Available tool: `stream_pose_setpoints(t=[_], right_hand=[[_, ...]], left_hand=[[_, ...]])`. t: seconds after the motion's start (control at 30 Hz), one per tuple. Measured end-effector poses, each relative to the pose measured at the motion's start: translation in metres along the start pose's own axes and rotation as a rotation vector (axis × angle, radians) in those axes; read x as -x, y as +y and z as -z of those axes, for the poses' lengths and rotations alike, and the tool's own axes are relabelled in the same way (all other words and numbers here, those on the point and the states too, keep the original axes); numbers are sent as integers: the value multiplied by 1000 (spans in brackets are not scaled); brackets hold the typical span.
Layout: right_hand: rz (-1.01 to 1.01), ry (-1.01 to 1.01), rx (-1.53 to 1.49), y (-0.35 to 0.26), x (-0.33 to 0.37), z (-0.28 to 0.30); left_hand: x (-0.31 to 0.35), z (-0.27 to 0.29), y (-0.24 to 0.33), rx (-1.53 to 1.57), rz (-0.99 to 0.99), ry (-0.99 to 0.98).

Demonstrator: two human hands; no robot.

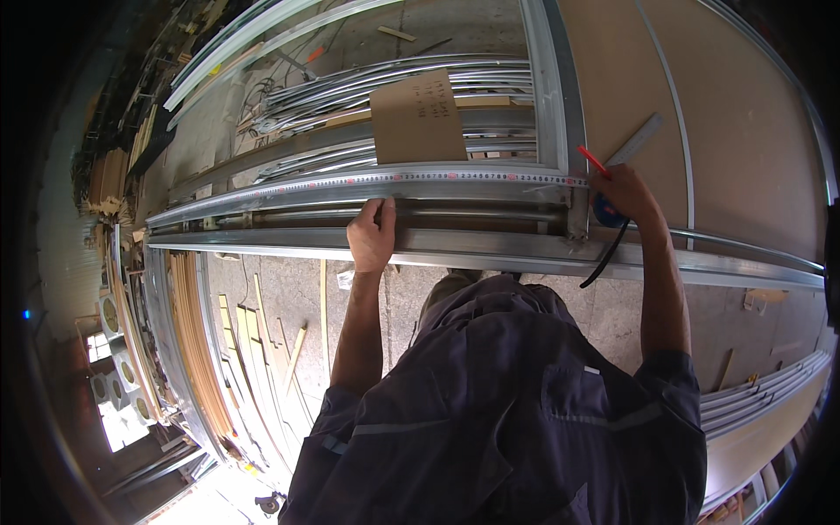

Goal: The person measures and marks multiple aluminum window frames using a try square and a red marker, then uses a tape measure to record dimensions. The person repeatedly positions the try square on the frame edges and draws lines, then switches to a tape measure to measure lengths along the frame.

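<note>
A long silver metal profile lies across the frame in front of me. Along its top runs a white tape measure blade, stretched from the far left to my right hand. That hand is closed around the blue tape measure case, and a red pencil or marker sticks out between its fingers. A black strap hangs from the case. My left hand is closed, thumb and fingers pinched at the near edge of the profile.
A metal square or ruler rests on the brown board at right. Beyond the profile, a cardboard piece with handwriting lies over bundled metal strips. A nearer rail crosses before my body. Wooden strips lie at lower left.
</note>
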State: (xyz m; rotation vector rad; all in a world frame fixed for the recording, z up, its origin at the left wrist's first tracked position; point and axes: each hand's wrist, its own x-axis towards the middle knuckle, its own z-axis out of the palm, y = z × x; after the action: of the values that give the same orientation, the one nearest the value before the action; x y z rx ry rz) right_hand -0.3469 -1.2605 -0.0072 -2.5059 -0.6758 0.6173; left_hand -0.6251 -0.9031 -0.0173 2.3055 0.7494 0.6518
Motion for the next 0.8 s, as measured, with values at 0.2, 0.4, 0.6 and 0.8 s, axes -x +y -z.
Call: stream_pose_setpoints(t=[0.2, 0.4, 0.6, 0.8], right_hand=[[-24, 3, -29, 3, 0, -1], [-97, 6, -62, -3, 1, 0], [-77, 3, -78, -3, 3, 1], [-58, 16, -52, 0, 2, -1]], left_hand=[[0, 0, 0, -9, -7, -5], [0, 0, -1, -12, -11, -7], [0, 1, -4, -21, 3, -28], [0, 0, 0, 23, -3, -11]])
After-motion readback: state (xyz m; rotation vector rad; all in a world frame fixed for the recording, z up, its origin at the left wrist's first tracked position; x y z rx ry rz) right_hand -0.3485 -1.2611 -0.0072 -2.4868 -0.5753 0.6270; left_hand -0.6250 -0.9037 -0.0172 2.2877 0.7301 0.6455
